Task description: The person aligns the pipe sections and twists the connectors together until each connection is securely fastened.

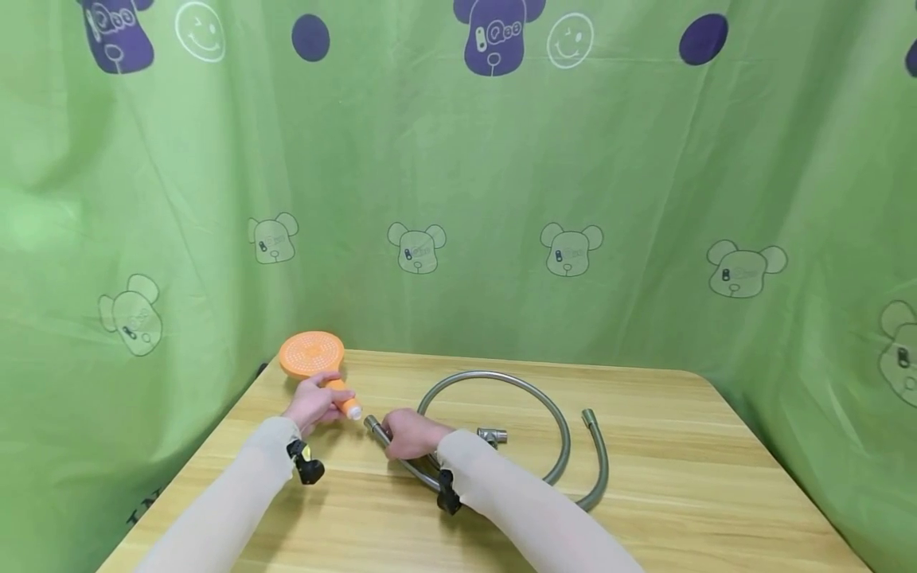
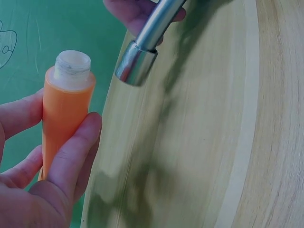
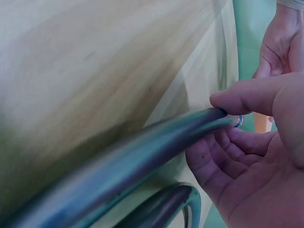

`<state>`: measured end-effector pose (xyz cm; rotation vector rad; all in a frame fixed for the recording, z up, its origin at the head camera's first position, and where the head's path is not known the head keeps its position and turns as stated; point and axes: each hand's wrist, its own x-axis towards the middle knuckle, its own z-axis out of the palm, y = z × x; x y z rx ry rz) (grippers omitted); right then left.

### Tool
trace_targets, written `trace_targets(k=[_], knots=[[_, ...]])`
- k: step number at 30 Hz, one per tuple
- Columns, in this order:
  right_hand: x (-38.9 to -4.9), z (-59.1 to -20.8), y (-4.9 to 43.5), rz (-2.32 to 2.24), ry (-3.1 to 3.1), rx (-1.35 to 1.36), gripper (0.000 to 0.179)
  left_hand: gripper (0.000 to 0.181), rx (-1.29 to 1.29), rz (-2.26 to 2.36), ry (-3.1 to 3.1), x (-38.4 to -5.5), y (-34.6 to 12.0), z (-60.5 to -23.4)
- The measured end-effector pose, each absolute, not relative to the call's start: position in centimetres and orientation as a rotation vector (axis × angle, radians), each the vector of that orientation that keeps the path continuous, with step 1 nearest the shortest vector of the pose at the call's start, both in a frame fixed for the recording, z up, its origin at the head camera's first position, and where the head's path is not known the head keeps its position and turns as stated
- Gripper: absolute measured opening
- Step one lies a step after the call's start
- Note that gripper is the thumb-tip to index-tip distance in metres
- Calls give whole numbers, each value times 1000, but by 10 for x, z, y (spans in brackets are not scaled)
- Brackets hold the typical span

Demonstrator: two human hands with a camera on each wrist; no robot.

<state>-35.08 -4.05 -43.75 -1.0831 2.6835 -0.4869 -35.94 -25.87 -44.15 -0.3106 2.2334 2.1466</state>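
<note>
On our desk (image 1: 680, 477), right of the shower head (image 1: 312, 354), the hose (image 1: 476, 375) loops around a fitting (image 1: 494, 435); a curtain (image 1: 487, 159) hangs behind.

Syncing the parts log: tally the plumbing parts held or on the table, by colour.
Orange: 1 (shower head)
Silver-grey: 2 (flexible hose, small metal fitting)
Total: 3

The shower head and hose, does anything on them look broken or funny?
Nothing stands out. The orange shower head in the left hand and silver hose in the right hand show no damage where visible; they just aren't joined.
</note>
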Motion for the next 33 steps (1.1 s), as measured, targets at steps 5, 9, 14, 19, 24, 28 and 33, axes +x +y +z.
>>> trace_targets(k=[5,9,14,19,24,28,33], knots=[[-351,-441,-43,-576,2670,-1047,15,71,-319,2166,2227,-360,-261,-442],[-351,-440,-45,-618,2660,-1007,14,71,-332,2170,2230,-361,-262,-442],[-351,-439,-46,-709,2632,-948,20,72,-349,2162,2245,-361,-263,-441],[-350,-440,-47,-835,2594,-856,42,72,-358,2152,2263,-360,-263,-439],[-349,-442,-48,-960,2551,-790,42,71,-353,2150,2269,-360,-263,-438],[-348,-442,-49,-1025,2550,-761,29,71,-349,2155,2269,-359,-262,-439],[-349,-442,-51,-1092,2584,-729,27,70,-355,2160,2278,-359,-262,-440]])
